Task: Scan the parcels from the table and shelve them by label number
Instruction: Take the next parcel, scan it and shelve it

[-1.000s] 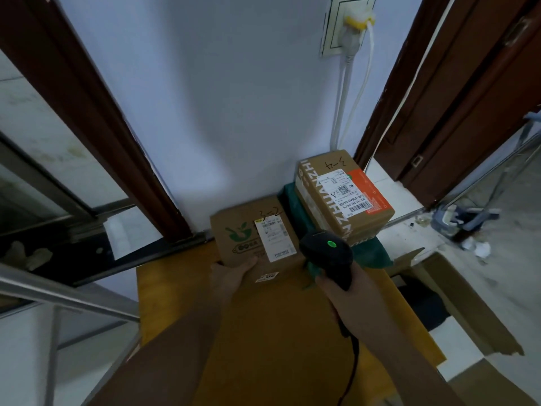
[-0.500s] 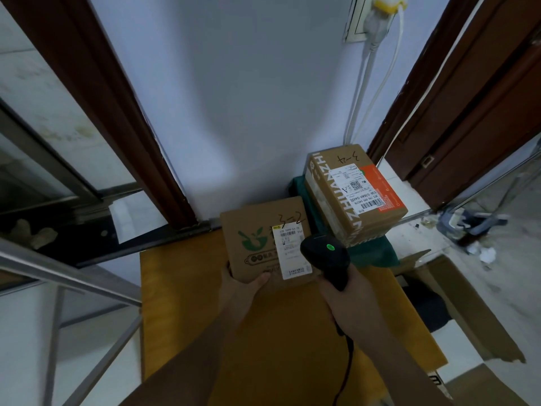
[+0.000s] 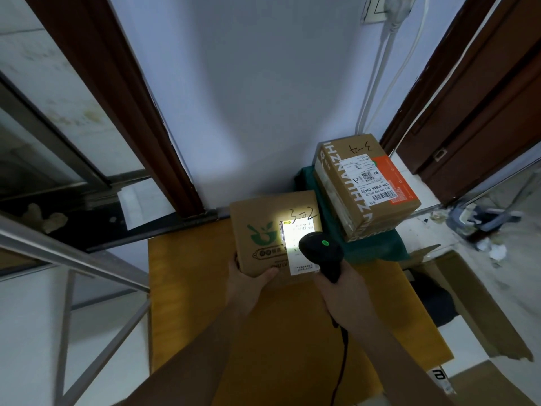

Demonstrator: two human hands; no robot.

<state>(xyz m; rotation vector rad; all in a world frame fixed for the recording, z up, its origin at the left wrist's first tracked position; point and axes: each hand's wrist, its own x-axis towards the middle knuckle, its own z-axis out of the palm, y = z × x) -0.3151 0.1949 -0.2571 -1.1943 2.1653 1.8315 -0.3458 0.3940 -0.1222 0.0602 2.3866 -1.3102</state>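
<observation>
A flat cardboard parcel [image 3: 269,230] with a green logo and "3-2" handwritten near its far edge rests on the yellow worktop [image 3: 187,288], close to the pale wall [image 3: 248,98]. The left hand [image 3: 248,281] grips its near-left corner — the thumb lies across the top face just under the logo, while the other fingers [image 3: 234,263] wrap the left edge and go out of sight beneath, so the hand is closed on the box. The right hand [image 3: 342,285] is wrapped tight around the grip of a black barcode scanner [image 3: 322,253], whose head hangs just over the parcel's near-right part with a green light lit on top; a black cable [image 3: 341,356] trails from the handle toward the person. A bright patch of light falls on the white shipping label [image 3: 298,244], washing out its upper part, and the scanner head covers the label's right edge. Just beside this parcel, to its right, a second box [image 3: 366,183] marked "3-4" with an orange panel sits tilted on a dark green package [image 3: 371,250] — apart from both hands
</observation>
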